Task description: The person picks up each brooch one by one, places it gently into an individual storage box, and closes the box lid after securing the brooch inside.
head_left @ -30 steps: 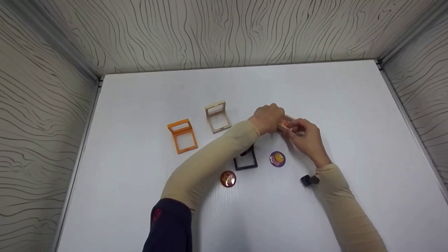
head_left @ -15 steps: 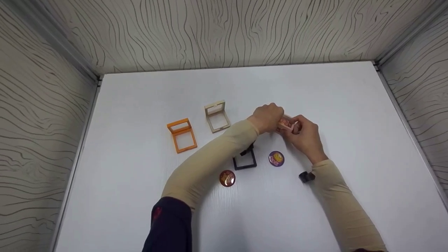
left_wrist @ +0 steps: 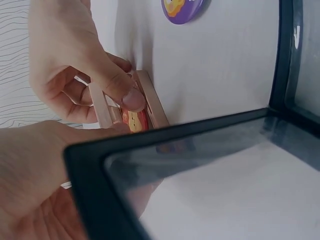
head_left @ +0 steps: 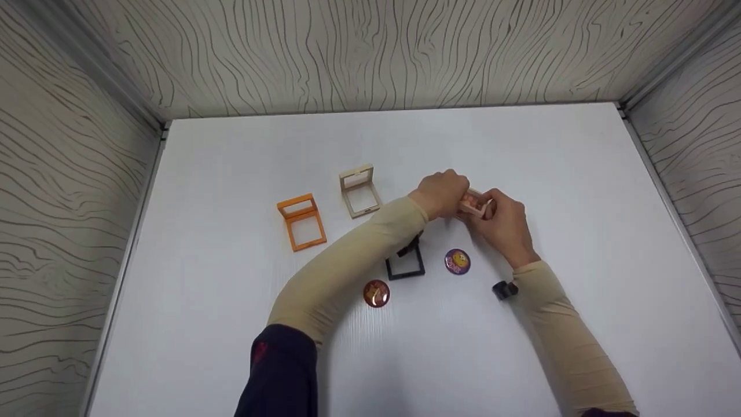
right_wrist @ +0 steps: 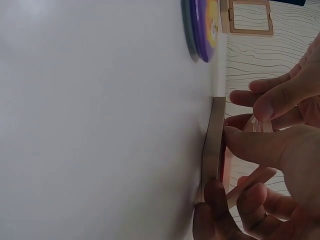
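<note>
Between both hands, at the right of the table's middle, is a small pink hinged display frame (head_left: 480,211), partly open. Inside it lies a round red and yellow badge (left_wrist: 136,120). My left hand (head_left: 443,194) grips the frame's left side and covers much of it in the head view. My right hand (head_left: 503,229) holds the other side, its thumb (left_wrist: 132,100) at the badge in the left wrist view. In the right wrist view the frame's lower half (right_wrist: 214,142) stands close to the table, with fingertips of both hands around it.
An orange open frame (head_left: 307,231) and a beige open frame (head_left: 362,200) stand to the left. A black open frame (head_left: 406,275) sits below the left forearm. Nearby lie a purple badge (head_left: 457,262) and a dark red badge (head_left: 376,293). Patterned walls border the white table.
My right hand has shifted slightly, its fingers changing position on the pink frame, which shows a little more between the hands. The left hand stays nearly in place.
</note>
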The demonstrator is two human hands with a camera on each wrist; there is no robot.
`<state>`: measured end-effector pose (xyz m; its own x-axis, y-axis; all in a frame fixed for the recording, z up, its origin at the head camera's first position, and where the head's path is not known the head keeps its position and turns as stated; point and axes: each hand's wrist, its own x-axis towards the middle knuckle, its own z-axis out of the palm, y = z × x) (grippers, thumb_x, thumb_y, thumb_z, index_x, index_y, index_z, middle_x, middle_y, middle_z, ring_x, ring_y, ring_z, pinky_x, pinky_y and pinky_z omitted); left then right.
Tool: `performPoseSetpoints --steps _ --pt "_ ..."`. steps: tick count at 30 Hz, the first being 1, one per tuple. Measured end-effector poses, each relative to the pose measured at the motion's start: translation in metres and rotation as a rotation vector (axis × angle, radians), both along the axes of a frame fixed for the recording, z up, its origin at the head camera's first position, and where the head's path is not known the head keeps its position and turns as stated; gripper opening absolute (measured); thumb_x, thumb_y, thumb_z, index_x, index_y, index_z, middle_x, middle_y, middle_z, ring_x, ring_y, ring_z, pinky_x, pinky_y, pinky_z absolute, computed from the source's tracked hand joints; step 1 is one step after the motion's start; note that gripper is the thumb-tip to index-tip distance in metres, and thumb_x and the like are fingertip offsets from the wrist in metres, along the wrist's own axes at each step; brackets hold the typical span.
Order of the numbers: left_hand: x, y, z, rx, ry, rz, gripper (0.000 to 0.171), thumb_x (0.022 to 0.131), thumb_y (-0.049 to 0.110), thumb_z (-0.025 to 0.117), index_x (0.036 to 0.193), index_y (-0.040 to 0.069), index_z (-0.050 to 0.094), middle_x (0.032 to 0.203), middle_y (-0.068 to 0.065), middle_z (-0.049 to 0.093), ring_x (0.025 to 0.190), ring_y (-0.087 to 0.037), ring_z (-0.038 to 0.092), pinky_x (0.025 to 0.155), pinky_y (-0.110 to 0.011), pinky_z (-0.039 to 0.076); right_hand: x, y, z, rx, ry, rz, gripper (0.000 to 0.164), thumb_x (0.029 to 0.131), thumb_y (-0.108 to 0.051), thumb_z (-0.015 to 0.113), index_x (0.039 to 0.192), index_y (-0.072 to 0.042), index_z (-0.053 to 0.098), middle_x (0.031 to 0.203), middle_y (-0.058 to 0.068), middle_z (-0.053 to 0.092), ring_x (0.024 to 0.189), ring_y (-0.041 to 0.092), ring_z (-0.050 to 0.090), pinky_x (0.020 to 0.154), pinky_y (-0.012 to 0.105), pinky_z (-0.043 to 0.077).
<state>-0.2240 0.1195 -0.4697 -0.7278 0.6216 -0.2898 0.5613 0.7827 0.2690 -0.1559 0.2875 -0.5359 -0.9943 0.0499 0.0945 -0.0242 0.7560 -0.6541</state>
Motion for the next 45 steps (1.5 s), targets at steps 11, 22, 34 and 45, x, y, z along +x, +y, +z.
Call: performPoseSetpoints --steps 11,22,34,45 --pt "-0.002 -0.001 0.000 0.021 -0.022 0.008 0.034 0.102 0.029 0.075 0.130 0.009 0.072 0.123 -0.008 0.072 0.103 -0.019 0.067 0.089 -0.034 0.059 0.002 0.002 0.002 0.001 -0.016 0.025 0.031 0.089 -0.017 0.087 0.105 0.000 0.067 0.072 0.005 0.056 0.063 0.014 0.049 0.054 0.023 0.037" --pt "-0.007 -0.001 -0.001 0.026 -0.050 0.049 0.023 0.099 0.024 0.076 0.119 0.013 0.077 0.114 -0.003 0.075 0.099 -0.018 0.068 0.086 -0.035 0.058 0.014 0.013 0.005 -0.084 -0.048 0.048 0.019 0.098 -0.015 0.077 0.111 -0.001 0.076 0.098 0.013 0.067 0.089 0.022 0.063 0.074 0.014 0.048" --pt "-0.005 0.000 -0.009 0.003 -0.022 0.043 0.037 0.102 0.031 0.074 0.133 0.010 0.070 0.124 -0.006 0.073 0.108 -0.020 0.070 0.095 -0.037 0.059 0.018 0.013 0.001 -0.048 -0.102 0.086 0.016 0.101 -0.008 0.073 0.115 -0.004 0.080 0.109 0.017 0.071 0.102 0.033 0.070 0.084 0.023 0.050" --pt "-0.005 0.003 -0.013 -0.021 0.020 0.032 0.035 0.106 0.027 0.067 0.137 0.010 0.067 0.127 -0.007 0.071 0.111 -0.020 0.070 0.095 -0.035 0.059 0.016 0.012 0.000 -0.019 -0.108 0.076 0.017 0.099 -0.007 0.075 0.114 -0.005 0.082 0.105 0.016 0.071 0.097 0.028 0.065 0.084 0.026 0.048"
